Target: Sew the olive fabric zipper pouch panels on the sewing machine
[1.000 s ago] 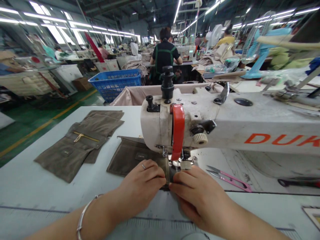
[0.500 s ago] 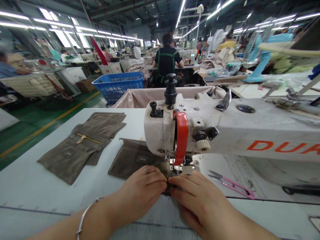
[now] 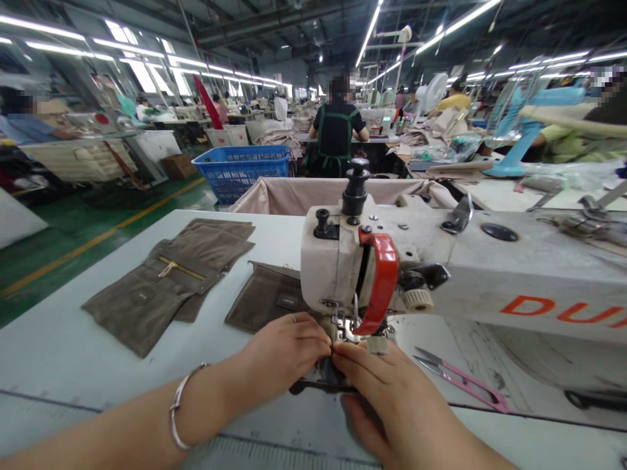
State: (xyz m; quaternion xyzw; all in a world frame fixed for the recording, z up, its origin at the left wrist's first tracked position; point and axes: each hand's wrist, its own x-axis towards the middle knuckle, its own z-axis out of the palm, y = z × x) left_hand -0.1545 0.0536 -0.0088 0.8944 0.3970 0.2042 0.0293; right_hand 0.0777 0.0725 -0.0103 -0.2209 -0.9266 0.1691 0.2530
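A pile (image 3: 166, 281) of brown pieces lies toward the tabletop's left edge. The left hand (image 3: 287, 352) reaches in from the near edge, wrist low, fingers together, tips pinching the piece (image 3: 264, 297) at the machine (image 3: 337, 261) foot. The right hand (image 3: 386, 391) mirrors it, fingers together, pinching the same edge. Snips (image 3: 460, 382) lie to the right
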